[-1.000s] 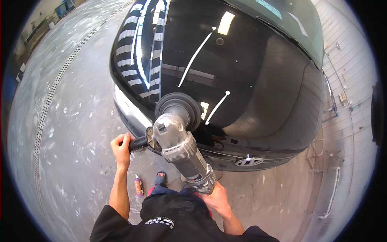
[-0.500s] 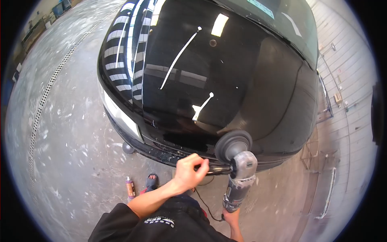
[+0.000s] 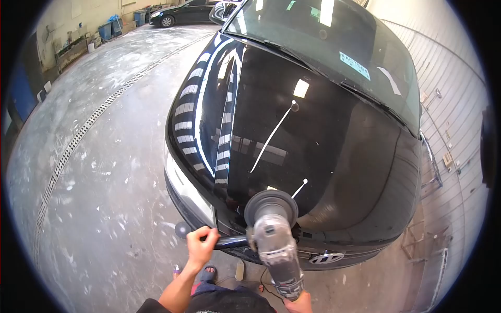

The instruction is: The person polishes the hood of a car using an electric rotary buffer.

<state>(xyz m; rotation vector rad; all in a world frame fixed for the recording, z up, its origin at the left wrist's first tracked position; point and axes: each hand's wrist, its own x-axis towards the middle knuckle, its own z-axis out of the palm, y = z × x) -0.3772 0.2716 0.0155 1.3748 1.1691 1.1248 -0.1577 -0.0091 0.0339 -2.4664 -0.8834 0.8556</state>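
My left hand (image 3: 202,245) is wrapped round the black side handle of a worn grey polisher (image 3: 276,248). My right hand (image 3: 299,302) grips the rear of its body, near the bottom of the view. The round dark pad (image 3: 271,207) is over the front edge of a glossy black car hood (image 3: 334,146); whether it touches the hood cannot be made out. Two white streaks of compound lie on the hood, a long one (image 3: 270,138) and a shorter one (image 3: 300,188), partly hidden by the pad.
A bottle (image 3: 176,271) stands on the floor by my feet. The polisher's cord (image 3: 269,287) hangs below the bumper. A slotted drain (image 3: 99,111) crosses the floor at left. Another black car (image 3: 193,14) and blue bins (image 3: 105,31) are at the back; a metal frame (image 3: 432,156) is at right.
The view has tilted up, showing more windshield and background. From the hood's right front, the polisher has swung back left. Both hands still hold it.
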